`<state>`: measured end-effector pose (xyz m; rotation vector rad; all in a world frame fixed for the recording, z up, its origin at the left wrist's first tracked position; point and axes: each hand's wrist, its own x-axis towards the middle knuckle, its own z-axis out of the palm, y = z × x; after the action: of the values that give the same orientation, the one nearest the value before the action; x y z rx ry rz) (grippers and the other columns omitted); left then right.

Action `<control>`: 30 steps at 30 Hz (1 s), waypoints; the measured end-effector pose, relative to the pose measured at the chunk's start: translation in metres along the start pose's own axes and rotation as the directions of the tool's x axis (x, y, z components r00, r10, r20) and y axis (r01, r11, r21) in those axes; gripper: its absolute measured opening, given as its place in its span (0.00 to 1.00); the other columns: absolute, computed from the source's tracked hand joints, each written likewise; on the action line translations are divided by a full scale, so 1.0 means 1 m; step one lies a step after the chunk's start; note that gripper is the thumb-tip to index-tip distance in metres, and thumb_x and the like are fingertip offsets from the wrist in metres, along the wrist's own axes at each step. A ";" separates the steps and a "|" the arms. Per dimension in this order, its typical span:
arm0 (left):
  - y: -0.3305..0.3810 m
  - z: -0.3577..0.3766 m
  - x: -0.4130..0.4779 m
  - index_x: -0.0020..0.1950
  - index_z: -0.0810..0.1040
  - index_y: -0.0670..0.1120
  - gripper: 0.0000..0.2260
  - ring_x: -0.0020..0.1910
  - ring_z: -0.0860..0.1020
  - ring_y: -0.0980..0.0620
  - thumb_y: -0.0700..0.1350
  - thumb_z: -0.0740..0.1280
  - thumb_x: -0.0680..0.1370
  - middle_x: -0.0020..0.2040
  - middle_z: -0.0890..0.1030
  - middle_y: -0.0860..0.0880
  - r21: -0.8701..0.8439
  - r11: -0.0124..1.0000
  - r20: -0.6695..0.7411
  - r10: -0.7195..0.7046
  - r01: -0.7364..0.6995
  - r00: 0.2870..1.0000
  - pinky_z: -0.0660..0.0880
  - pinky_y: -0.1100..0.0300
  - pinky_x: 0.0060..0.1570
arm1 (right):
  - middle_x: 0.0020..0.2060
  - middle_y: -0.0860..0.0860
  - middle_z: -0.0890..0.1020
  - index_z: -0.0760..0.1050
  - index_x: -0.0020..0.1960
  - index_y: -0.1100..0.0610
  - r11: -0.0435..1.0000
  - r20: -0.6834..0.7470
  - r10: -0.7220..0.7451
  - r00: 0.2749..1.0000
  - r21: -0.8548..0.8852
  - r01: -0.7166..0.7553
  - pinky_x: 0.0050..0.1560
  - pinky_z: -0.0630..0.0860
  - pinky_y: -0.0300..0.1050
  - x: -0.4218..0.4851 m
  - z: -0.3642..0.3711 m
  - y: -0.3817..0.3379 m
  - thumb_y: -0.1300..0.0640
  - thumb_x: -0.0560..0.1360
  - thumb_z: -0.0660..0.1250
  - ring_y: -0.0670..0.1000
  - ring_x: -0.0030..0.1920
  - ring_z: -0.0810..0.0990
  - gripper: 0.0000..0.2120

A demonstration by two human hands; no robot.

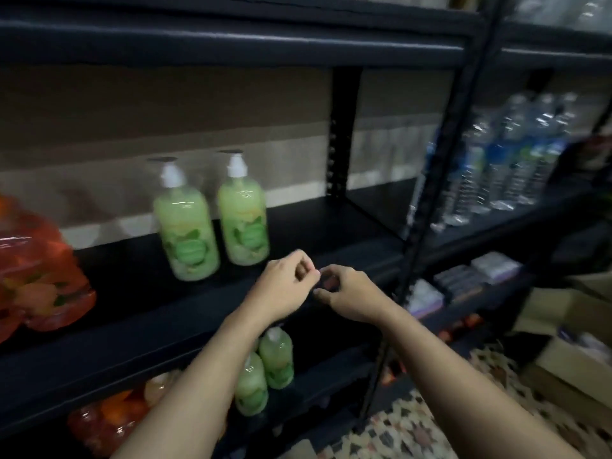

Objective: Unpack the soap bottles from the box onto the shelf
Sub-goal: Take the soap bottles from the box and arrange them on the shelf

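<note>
Two green soap bottles stand upright, side by side, on the dark shelf. The left hand and right hand meet just before its edge with fingers curled and no bottle in either; whether they pinch anything small cannot be told. Judged between placements: the next move calls for fetching another bottle from the box, which is not identified here.

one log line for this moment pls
left green soap bottle, right green soap bottle: upright on middle shelf | left hand, right hand: fingers curled, grip unclear
</note>
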<state>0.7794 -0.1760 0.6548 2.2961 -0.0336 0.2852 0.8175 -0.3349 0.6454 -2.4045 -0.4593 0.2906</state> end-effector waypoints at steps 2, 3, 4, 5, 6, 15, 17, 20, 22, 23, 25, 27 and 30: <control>0.020 0.045 0.004 0.45 0.77 0.53 0.05 0.39 0.81 0.55 0.53 0.68 0.75 0.39 0.82 0.55 0.052 0.998 0.304 0.006 -0.023 0.953 0.78 0.56 0.45 | 0.45 0.42 0.81 0.76 0.60 0.45 0.995 -0.006 0.094 0.996 -0.018 -0.094 0.55 0.77 0.45 -0.030 -0.015 0.043 0.44 0.73 0.69 0.47 0.51 0.81 0.16; 0.030 0.070 0.004 0.47 0.78 0.53 0.06 0.41 0.81 0.54 0.54 0.67 0.76 0.42 0.82 0.55 0.093 0.995 0.431 0.002 -0.047 0.902 0.77 0.56 0.46 | 0.45 0.42 0.81 0.76 0.59 0.44 0.989 -0.015 0.142 0.990 -0.026 -0.142 0.55 0.78 0.47 -0.046 -0.020 0.067 0.43 0.73 0.69 0.48 0.51 0.81 0.16; 0.039 0.098 0.003 0.49 0.78 0.53 0.07 0.43 0.81 0.54 0.54 0.67 0.76 0.44 0.83 0.55 0.120 0.990 0.532 0.001 -0.076 0.847 0.76 0.57 0.48 | 0.48 0.43 0.82 0.76 0.60 0.45 0.980 -0.024 0.195 0.980 -0.033 -0.196 0.56 0.78 0.48 -0.063 -0.024 0.094 0.42 0.73 0.68 0.49 0.53 0.81 0.17; 0.048 0.126 0.001 0.51 0.79 0.51 0.08 0.43 0.80 0.54 0.54 0.68 0.76 0.46 0.83 0.54 0.136 0.985 0.611 0.000 -0.105 0.791 0.75 0.58 0.49 | 0.52 0.46 0.83 0.76 0.62 0.46 0.965 -0.032 0.257 0.966 -0.040 -0.258 0.58 0.77 0.48 -0.082 -0.027 0.120 0.43 0.73 0.68 0.51 0.56 0.81 0.19; 0.055 0.155 -0.003 0.53 0.79 0.50 0.09 0.43 0.79 0.54 0.53 0.68 0.77 0.47 0.82 0.53 0.143 0.981 0.674 0.002 -0.132 0.739 0.74 0.59 0.49 | 0.57 0.49 0.83 0.75 0.64 0.49 0.944 -0.036 0.325 0.945 -0.042 -0.326 0.58 0.76 0.47 -0.101 -0.028 0.148 0.43 0.74 0.68 0.53 0.59 0.80 0.20; 0.070 0.443 -0.092 0.56 0.77 0.49 0.11 0.51 0.79 0.51 0.54 0.65 0.78 0.53 0.80 0.50 0.216 0.958 0.943 -0.153 -0.191 0.296 0.76 0.57 0.53 | 0.62 0.53 0.79 0.73 0.69 0.51 0.581 0.111 0.796 0.595 0.137 -0.802 0.56 0.75 0.44 -0.277 0.030 0.391 0.47 0.77 0.66 0.55 0.61 0.78 0.22; 0.055 0.500 -0.117 0.49 0.77 0.49 0.05 0.48 0.79 0.49 0.50 0.67 0.78 0.48 0.80 0.49 0.216 0.962 0.950 -0.168 -0.167 0.263 0.75 0.57 0.49 | 0.64 0.53 0.79 0.73 0.68 0.50 0.498 0.161 0.839 0.520 0.158 -0.853 0.61 0.74 0.46 -0.300 0.062 0.440 0.47 0.76 0.67 0.56 0.65 0.76 0.21; 0.013 0.579 -0.149 0.49 0.75 0.50 0.04 0.51 0.79 0.45 0.49 0.66 0.77 0.50 0.81 0.46 0.277 0.954 0.940 -0.245 -0.111 0.237 0.75 0.56 0.51 | 0.66 0.56 0.78 0.73 0.69 0.53 0.371 0.245 0.880 0.407 0.181 -0.911 0.63 0.72 0.46 -0.317 0.119 0.511 0.47 0.77 0.66 0.57 0.66 0.76 0.22; -0.021 0.625 -0.161 0.60 0.74 0.48 0.12 0.53 0.78 0.47 0.50 0.65 0.78 0.57 0.80 0.46 0.342 0.934 0.920 -0.310 -0.103 0.241 0.74 0.58 0.52 | 0.65 0.56 0.78 0.73 0.69 0.54 0.299 0.300 0.888 0.348 0.197 -0.934 0.61 0.72 0.45 -0.320 0.159 0.557 0.48 0.78 0.66 0.57 0.65 0.76 0.22; -0.039 0.647 -0.166 0.65 0.73 0.47 0.17 0.56 0.77 0.47 0.51 0.65 0.78 0.60 0.78 0.46 0.379 0.920 0.904 -0.345 -0.100 0.252 0.73 0.58 0.54 | 0.64 0.56 0.79 0.73 0.69 0.54 0.265 0.319 0.891 0.322 0.210 -0.941 0.62 0.73 0.46 -0.320 0.181 0.579 0.47 0.78 0.66 0.57 0.65 0.76 0.22; -0.079 0.689 -0.173 0.69 0.70 0.47 0.22 0.60 0.76 0.47 0.51 0.66 0.77 0.64 0.76 0.46 0.442 0.893 0.875 -0.408 -0.086 0.262 0.73 0.57 0.57 | 0.62 0.56 0.80 0.72 0.70 0.54 0.199 0.348 0.897 0.272 0.232 -0.952 0.64 0.73 0.48 -0.316 0.223 0.621 0.44 0.77 0.66 0.57 0.66 0.76 0.24; -0.119 0.729 -0.178 0.60 0.73 0.49 0.13 0.53 0.76 0.48 0.49 0.66 0.77 0.60 0.78 0.46 0.474 0.878 0.857 -0.445 -0.060 0.261 0.74 0.57 0.53 | 0.64 0.56 0.79 0.70 0.72 0.55 0.138 0.371 0.900 0.229 0.256 -0.957 0.66 0.72 0.49 -0.309 0.265 0.662 0.43 0.77 0.66 0.57 0.67 0.75 0.27; -0.171 0.783 -0.187 0.50 0.72 0.50 0.06 0.47 0.73 0.48 0.47 0.68 0.77 0.55 0.78 0.44 0.505 0.862 0.817 -0.495 0.046 0.295 0.71 0.58 0.49 | 0.71 0.57 0.73 0.64 0.76 0.57 0.047 0.385 0.906 0.178 0.326 -0.944 0.65 0.70 0.46 -0.297 0.320 0.711 0.44 0.78 0.67 0.57 0.69 0.73 0.32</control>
<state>0.7688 -0.6472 -0.0194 2.4602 -0.1694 -1.4250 0.6204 -0.7802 -0.0320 -1.7388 1.2096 0.9420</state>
